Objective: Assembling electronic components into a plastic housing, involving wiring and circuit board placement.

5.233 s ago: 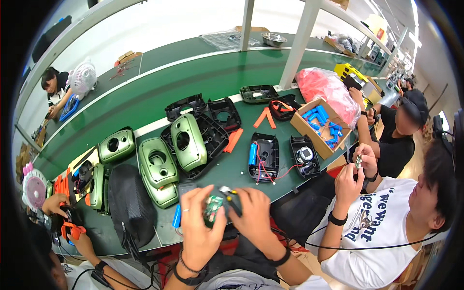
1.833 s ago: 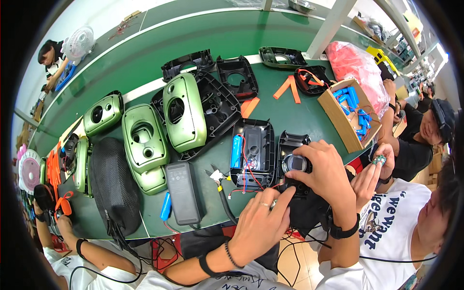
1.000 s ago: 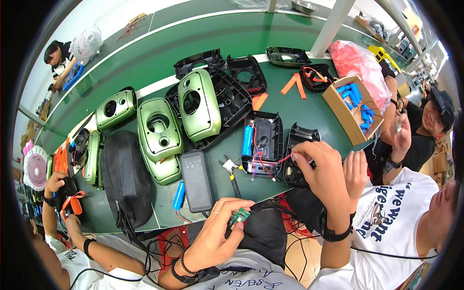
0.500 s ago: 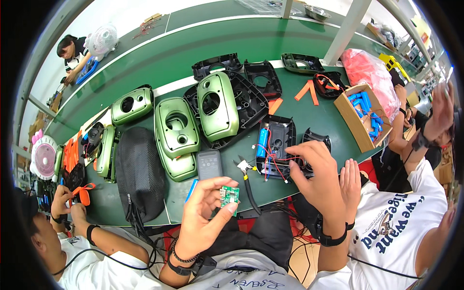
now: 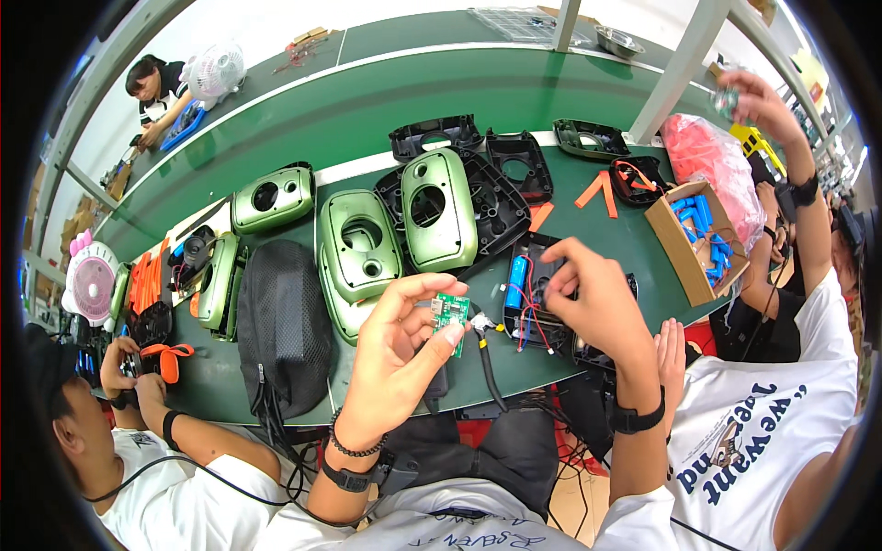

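Note:
Between the thumb and fingers of my left hand (image 5: pixel 390 344) is a small green circuit board (image 5: pixel 448 314), raised over the front of the table. My right hand (image 5: pixel 597 298) hovers empty, fingers loosely bent and apart. Beneath and beside it lies an open black housing (image 5: pixel 533 332) with a blue battery cell (image 5: pixel 517 280) and thin red wires (image 5: pixel 530 317); the hand covers part of it. Cutting pliers with black and yellow handles (image 5: pixel 490 367) rest just right of the board. A dark grey box (image 5: pixel 437 390) is mostly hidden behind my left hand.
Green shells (image 5: pixel 354 275) and black frames (image 5: pixel 501 202) fill the table's middle. A black mesh bag (image 5: pixel 285 331) lies left. At right stand a cardboard box of blue cells (image 5: pixel 680 266) and a pink plastic bag (image 5: pixel 707 165). Co-workers sit close on both sides; one raises a hand (image 5: pixel 767 106).
My left hand has risen with the circuit board, now partly covering the pliers and grey box. My right hand's fingers have curled more. The right co-worker's hand reaches farther out. The view has shifted slightly.

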`<state>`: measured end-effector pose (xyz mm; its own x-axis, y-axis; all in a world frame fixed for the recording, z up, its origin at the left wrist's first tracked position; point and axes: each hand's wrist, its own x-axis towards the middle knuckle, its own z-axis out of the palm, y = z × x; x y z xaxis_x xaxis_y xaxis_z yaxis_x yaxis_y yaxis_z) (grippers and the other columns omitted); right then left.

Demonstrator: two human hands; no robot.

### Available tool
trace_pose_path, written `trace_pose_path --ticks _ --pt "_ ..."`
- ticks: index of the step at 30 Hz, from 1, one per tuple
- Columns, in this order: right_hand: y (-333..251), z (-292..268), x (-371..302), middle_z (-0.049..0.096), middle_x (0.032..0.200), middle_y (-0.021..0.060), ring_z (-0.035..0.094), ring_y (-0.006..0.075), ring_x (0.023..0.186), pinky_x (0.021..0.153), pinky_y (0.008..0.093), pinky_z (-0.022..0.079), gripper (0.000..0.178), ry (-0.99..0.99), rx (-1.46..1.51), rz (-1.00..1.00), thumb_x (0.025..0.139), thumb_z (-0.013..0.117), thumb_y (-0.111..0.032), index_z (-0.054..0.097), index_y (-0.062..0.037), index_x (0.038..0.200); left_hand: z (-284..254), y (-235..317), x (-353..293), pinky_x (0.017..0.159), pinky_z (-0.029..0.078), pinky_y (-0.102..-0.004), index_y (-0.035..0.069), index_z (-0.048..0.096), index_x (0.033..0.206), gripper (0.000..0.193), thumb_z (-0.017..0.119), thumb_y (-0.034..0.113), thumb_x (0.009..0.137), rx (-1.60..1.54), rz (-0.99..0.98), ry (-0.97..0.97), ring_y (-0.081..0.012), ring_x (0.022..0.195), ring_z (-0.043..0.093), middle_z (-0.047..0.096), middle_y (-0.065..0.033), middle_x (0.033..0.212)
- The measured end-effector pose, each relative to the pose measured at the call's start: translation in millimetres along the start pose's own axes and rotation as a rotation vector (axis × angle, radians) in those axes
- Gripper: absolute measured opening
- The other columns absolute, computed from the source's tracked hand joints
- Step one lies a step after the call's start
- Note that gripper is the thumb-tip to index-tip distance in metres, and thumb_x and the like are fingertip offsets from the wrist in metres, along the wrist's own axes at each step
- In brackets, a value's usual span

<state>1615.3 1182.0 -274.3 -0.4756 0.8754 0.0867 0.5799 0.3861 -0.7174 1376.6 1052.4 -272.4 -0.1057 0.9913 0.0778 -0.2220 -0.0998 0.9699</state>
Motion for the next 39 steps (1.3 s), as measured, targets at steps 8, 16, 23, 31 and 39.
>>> trace_pose_path --ticks 8,16,23,31,39 --pt "24.2 14.8 -22.0 0.067 0.085 -0.0002 0.065 0.0076 0.077 0.068 0.0232 0.051 0.03 0.442 0.5 0.226 0.088 0.067 0.004 0.071 0.0022 0.118 0.1 -5.4 12.9 0.09 0.055 -0.0292 -0.001 0.055 0.142 0.044 0.068 0.0 0.1 -0.009 0.013 0.008 -0.0203 0.114 0.069 0.063 -0.0154 0.14" --pt "-9.0 35.6 -31.7 0.072 0.101 0.0041 0.069 0.0092 0.092 0.085 0.0249 0.054 0.019 0.461 0.652 -0.016 0.101 0.07 0.001 0.073 0.0058 0.119 0.3 -17.9 28.9 0.093 0.057 -0.0311 -0.002 0.054 0.145 0.047 0.069 -0.002 0.101 -0.011 -0.037 -0.07 -0.0244 0.124 0.069 0.062 -0.0171 0.144" --pt "-22.8 46.3 -35.0 0.075 0.094 0.0059 0.068 0.0085 0.082 0.075 0.0231 0.053 0.016 0.403 0.568 -0.094 0.097 0.079 -0.004 0.077 0.0022 0.112 -0.5 -43.6 39.5 0.098 0.059 -0.028 -0.003 0.056 0.137 0.041 0.073 -0.003 0.1 -0.111 -0.136 -0.092 -0.0133 0.109 0.071 0.071 -0.0098 0.118" --pt "-20.5 46.2 -35.0 0.078 0.092 0.0097 0.072 0.0158 0.072 0.066 0.0271 0.056 0.015 0.282 0.232 -0.156 0.089 0.084 -0.003 0.082 -0.0026 0.104 -4.8 -51.3 42.9 0.099 0.058 -0.0283 -0.004 0.061 0.136 0.036 0.07 -0.003 0.102 -0.086 -0.13 -0.149 -0.0143 0.111 0.071 0.073 -0.0106 0.119" --pt "-20.8 43.9 -31.5 0.073 0.086 0.0086 0.072 0.0176 0.074 0.067 0.029 0.055 0.013 0.22 0.15 -0.138 0.088 0.083 -0.002 0.077 -0.0016 0.1 -4.3 -51.2 41.4 0.102 0.057 -0.0314 -0.005 0.062 0.138 0.04 0.073 -0.003 0.1 -0.034 -0.076 -0.16 -0.0168 0.114 0.07 0.072 -0.0126 0.121"
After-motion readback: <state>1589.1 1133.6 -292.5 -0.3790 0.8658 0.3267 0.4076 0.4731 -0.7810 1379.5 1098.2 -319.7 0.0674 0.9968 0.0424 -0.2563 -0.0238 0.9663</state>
